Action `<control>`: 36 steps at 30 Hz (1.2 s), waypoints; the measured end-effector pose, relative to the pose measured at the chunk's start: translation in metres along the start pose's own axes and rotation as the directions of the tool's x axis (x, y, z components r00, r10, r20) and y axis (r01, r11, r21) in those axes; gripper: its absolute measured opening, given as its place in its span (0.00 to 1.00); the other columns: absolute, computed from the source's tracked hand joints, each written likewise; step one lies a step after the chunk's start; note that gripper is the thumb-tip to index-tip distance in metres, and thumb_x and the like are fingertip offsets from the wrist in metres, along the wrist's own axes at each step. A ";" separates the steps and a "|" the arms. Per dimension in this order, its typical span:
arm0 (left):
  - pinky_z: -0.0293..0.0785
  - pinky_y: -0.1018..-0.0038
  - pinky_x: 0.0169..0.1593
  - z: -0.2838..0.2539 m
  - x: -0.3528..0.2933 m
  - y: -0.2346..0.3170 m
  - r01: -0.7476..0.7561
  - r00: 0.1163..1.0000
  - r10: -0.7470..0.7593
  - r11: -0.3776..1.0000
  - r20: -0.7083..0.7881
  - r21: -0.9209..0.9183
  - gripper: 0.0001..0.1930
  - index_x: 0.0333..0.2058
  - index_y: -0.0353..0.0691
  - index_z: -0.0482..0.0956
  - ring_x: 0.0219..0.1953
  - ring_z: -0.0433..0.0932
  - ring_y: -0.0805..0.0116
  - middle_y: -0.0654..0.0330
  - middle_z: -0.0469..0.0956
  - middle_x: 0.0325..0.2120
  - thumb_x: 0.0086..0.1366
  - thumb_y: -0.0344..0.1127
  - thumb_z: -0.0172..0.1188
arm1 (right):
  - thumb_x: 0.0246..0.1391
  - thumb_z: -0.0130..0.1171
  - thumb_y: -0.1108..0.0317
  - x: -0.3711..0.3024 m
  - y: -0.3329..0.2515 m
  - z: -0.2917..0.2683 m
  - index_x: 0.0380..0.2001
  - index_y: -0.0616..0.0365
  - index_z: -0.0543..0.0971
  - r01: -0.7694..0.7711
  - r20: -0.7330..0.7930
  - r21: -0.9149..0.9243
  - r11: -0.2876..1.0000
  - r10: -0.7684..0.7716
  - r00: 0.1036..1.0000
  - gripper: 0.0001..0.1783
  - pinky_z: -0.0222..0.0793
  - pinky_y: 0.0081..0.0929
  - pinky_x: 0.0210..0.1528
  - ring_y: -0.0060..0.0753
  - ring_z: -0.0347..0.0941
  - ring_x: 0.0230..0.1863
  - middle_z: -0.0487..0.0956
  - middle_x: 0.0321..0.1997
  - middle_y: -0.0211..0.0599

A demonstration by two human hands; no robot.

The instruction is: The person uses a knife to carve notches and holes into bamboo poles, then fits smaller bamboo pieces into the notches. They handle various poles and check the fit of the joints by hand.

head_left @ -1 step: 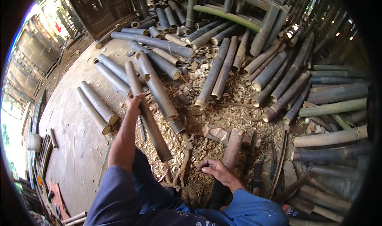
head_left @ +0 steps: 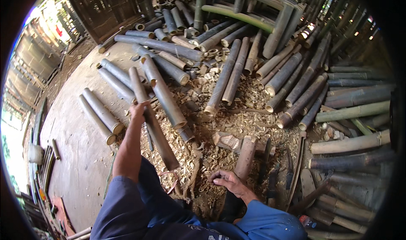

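My left hand (head_left: 138,109) is closed around a long brown bamboo tube (head_left: 160,143), which slants from the upper left down toward my knees. Just right of it lies a thicker bamboo tube (head_left: 167,98) with holes cut near its upper end. My right hand (head_left: 228,181) rests low in front of me, fingers curled in, and nothing shows sticking out of it. Behind that hand rises a short reddish-brown bamboo piece (head_left: 246,155), its lower end covered by the hand. A chopped wood block (head_left: 228,141) lies by its top.
Two pale bamboo tubes (head_left: 101,111) lie at the left on a smooth floor (head_left: 72,151). Wood shavings (head_left: 211,155) cover the ground ahead. Many dark bamboo tubes (head_left: 292,73) lie right and far, near a bamboo frame (head_left: 279,31). Blades (head_left: 289,170) lie right of my right hand.
The view has shifted very slightly. My left hand and the bamboo tube in it have barely moved, and my right hand stays in place.
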State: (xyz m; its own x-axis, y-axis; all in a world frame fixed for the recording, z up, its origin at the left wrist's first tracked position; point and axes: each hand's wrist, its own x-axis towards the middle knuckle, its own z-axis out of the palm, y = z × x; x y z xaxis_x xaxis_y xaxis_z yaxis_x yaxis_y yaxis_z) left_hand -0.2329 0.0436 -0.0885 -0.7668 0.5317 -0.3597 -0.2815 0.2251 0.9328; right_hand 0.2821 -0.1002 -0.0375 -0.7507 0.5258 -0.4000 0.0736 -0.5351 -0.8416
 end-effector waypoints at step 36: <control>0.76 0.62 0.61 0.234 -0.294 -0.027 0.025 0.422 0.085 0.994 0.902 -0.105 0.49 0.65 0.27 0.66 0.54 0.77 0.59 0.50 0.78 0.52 0.44 0.35 0.79 | 0.68 0.58 0.50 -0.025 -0.073 -0.105 0.59 0.58 0.74 0.155 -0.611 -0.406 0.900 -0.394 0.687 0.26 0.71 0.35 0.59 0.34 0.75 0.57 0.80 0.54 0.41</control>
State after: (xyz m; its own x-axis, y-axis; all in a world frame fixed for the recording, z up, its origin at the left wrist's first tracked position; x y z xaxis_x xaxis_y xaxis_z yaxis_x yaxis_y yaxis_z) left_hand 0.1354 0.0727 -0.0131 0.1729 0.9805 -0.0936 -0.3598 0.1514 0.9207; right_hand 0.3641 -0.0047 -0.0041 -0.1432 0.9759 -0.1649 0.2167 -0.1316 -0.9673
